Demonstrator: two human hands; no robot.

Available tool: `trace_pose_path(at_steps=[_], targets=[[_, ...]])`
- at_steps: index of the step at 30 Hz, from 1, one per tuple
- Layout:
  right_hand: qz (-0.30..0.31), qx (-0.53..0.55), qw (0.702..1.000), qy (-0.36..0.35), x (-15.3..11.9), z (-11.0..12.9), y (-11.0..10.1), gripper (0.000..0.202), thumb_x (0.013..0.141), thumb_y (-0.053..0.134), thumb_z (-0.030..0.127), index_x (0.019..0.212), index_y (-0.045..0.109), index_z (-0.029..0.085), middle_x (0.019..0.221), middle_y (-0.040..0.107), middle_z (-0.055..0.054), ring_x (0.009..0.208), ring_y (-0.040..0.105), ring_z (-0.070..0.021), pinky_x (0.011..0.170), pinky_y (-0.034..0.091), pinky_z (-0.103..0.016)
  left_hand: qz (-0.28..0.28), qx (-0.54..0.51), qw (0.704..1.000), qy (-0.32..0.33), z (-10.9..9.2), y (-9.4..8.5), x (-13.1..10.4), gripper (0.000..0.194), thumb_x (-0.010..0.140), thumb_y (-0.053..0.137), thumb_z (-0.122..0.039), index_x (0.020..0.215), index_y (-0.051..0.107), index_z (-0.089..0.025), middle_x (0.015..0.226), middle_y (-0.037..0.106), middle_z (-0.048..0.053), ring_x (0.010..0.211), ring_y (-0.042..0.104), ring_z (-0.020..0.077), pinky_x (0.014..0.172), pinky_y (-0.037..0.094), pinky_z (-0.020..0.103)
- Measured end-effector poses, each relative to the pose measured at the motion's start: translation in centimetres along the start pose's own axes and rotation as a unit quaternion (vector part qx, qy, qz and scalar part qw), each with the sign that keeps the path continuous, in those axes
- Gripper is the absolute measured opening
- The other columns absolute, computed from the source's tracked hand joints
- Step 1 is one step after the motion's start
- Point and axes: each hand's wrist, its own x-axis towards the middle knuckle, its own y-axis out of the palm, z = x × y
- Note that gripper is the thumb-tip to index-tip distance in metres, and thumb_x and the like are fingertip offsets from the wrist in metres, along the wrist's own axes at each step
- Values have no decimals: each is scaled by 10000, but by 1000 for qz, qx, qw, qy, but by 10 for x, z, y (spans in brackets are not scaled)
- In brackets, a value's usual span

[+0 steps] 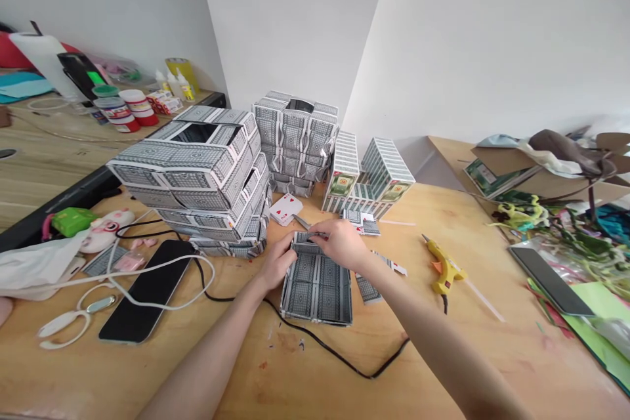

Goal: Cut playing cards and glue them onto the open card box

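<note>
Tray [317, 289], open-topped and card-covered, sits on the tabletop [522, 367] at mid-frame in the head view, between the forearms. Long axis appears to run away from the person, with the far wall at the hands. Left hand [276, 266] is at the far left corner, its grip closed on the left wall, thumb inside. Right hand [346, 245] reaches across the far right corner to the far wall, fingertips near the left hand's. Right grip: fingers gathered; cannot tell whether closed, or on what. Grey blade [301, 222] shows just beyond those fingertips, angled to the far left; contact unclear. Loose cards [283, 210] lie beyond the tray, cord [371, 377] on the near side, glue gun [445, 270] well apart to the right.
</note>
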Motion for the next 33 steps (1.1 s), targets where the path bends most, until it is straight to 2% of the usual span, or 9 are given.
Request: trace_pose_path(at_steps=[4,8,13,18,27,33], targets=[[24,-66,998,7,-3,9,-4,204,783,491,177,901,655,202,853,686,-31,791,617,-154,737,429,-241,-2,-6,1000,-8,3,1,0,370,673,374,-123,998,552,-125,824,575,25,758,491,160,644,386,246],[63,-176,982,18,-3,23,-6,174,783,463,198,850,623,180,815,666,-55,783,612,-190,663,423,-260,-3,-10,1000,-20,3,4,1,344,668,376,-127,966,548,-124,756,547,15,735,493,158,624,389,242],[135,-249,958,-33,4,32,-8,205,832,377,229,861,572,171,884,630,-79,792,607,-199,633,425,-268,2,-6,1000,-1,1,5,2,289,669,388,-148,915,537,-129,774,540,17,777,491,169,677,405,268],[165,-275,945,-60,4,33,-7,200,824,349,174,941,511,161,962,596,-99,819,599,-203,616,441,-270,-3,10,1000,-15,1,6,2,270,659,381,-160,864,554,-134,759,555,20,748,495,172,656,408,275],[166,-300,939,-35,-1,40,-3,228,793,342,97,971,477,140,941,592,-130,807,605,-195,594,452,-246,0,23,1000,-5,4,8,1,296,684,377,-165,894,585,-137,811,615,34,802,521,186,716,413,289],[158,-307,938,-15,-4,40,7,235,792,348,93,966,504,120,935,592,-152,814,609,-206,621,461,-262,-31,68,997,7,9,12,1,256,690,372,-148,825,590,-138,784,608,33,778,511,177,683,407,274]])
